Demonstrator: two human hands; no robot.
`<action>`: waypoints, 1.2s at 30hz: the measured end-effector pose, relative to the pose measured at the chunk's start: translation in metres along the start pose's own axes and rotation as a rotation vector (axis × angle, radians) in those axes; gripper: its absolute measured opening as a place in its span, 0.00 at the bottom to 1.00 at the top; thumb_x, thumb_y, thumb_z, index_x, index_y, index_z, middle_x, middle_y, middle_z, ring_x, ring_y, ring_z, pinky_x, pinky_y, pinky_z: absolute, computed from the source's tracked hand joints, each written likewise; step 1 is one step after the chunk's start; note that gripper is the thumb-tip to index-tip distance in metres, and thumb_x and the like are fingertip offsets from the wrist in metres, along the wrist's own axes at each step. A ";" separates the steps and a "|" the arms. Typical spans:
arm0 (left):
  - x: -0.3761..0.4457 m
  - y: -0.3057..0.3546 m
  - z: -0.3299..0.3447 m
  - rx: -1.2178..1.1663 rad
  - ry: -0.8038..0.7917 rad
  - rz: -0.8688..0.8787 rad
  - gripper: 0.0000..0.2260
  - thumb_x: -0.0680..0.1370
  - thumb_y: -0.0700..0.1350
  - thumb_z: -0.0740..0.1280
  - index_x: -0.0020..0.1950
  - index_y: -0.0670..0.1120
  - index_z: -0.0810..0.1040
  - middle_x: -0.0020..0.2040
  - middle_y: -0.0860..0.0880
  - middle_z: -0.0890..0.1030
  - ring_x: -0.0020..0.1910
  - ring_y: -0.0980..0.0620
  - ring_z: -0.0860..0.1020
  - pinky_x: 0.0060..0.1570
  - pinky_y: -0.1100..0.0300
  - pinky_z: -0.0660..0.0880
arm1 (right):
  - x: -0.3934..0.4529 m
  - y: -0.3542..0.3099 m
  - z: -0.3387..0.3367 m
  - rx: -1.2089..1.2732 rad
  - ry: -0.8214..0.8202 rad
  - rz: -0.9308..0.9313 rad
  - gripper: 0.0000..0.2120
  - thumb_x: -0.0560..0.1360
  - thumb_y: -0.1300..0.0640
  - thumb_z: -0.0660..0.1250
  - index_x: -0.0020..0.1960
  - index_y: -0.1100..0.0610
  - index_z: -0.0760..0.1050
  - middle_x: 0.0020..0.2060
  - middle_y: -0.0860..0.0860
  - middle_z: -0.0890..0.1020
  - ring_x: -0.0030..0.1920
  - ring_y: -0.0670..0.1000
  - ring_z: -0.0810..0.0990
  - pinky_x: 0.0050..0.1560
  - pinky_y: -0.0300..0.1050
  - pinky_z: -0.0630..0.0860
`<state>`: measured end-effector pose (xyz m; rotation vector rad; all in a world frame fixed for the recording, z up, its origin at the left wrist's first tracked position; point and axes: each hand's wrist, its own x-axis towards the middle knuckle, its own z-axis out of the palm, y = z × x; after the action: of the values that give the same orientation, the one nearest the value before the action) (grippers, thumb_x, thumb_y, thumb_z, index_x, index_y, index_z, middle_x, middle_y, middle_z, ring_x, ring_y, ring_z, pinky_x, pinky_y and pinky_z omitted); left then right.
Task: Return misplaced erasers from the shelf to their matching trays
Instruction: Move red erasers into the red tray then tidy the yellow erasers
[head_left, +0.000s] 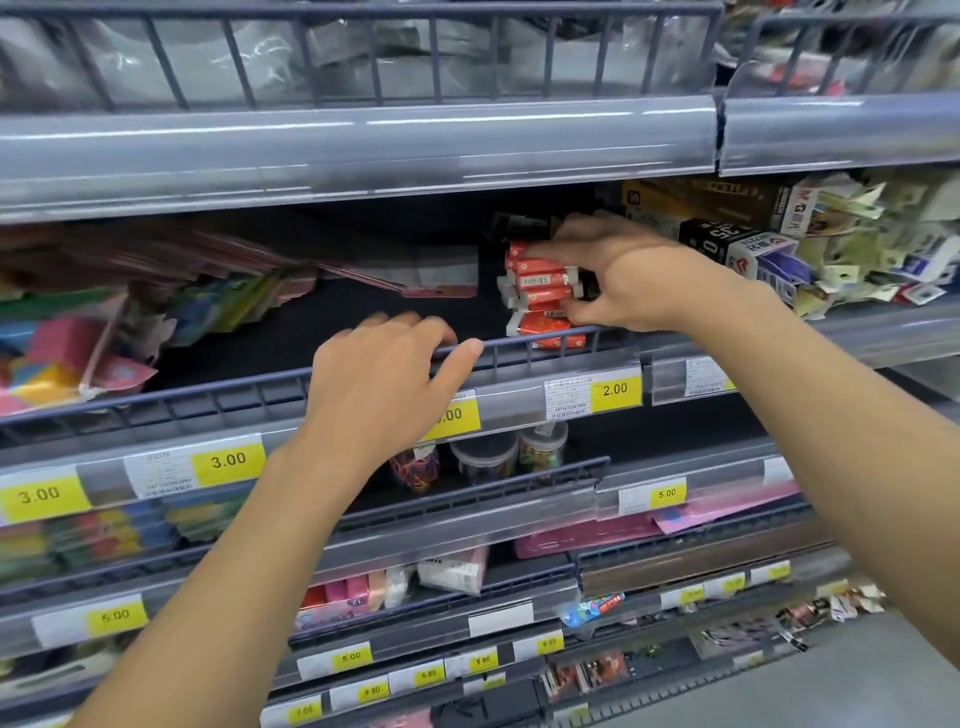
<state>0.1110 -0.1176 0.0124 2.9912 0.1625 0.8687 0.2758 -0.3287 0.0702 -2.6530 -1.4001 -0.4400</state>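
Both bare forearms reached up from the bottom edge toward the stack of red-and-white wrapped erasers (540, 293), small rectangular blocks piled unevenly on the dark shelf behind the blue-grey wire rail (524, 347). Right hand (621, 275) clasped that stack, fingers curled over its top and thumb under its right end. Left hand (387, 382) lay lower and leftward, apart from the erasers, fingers draped loosely over the rail, holding nothing.
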 end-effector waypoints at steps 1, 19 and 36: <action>0.001 0.000 -0.001 -0.016 -0.010 -0.007 0.22 0.83 0.65 0.54 0.58 0.56 0.82 0.48 0.55 0.84 0.51 0.49 0.80 0.38 0.56 0.65 | -0.002 0.000 0.000 0.022 0.023 0.014 0.30 0.75 0.51 0.72 0.75 0.46 0.68 0.66 0.51 0.74 0.65 0.55 0.71 0.63 0.41 0.66; 0.029 0.050 -0.021 -1.711 0.129 -0.471 0.11 0.77 0.41 0.74 0.59 0.48 0.81 0.50 0.46 0.88 0.50 0.46 0.87 0.47 0.52 0.84 | -0.028 -0.118 0.030 0.731 0.622 0.125 0.20 0.73 0.54 0.74 0.64 0.52 0.75 0.53 0.45 0.73 0.47 0.38 0.74 0.47 0.29 0.70; 0.035 0.003 -0.023 -1.543 0.103 -0.562 0.08 0.78 0.37 0.73 0.51 0.50 0.82 0.41 0.51 0.87 0.43 0.49 0.88 0.31 0.62 0.79 | 0.031 -0.005 -0.003 0.199 -0.127 0.335 0.25 0.80 0.47 0.66 0.76 0.44 0.66 0.73 0.50 0.72 0.68 0.54 0.73 0.60 0.39 0.66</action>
<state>0.1286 -0.1174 0.0511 1.3602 0.1855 0.5859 0.2875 -0.3024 0.0824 -2.7116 -0.9384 -0.0932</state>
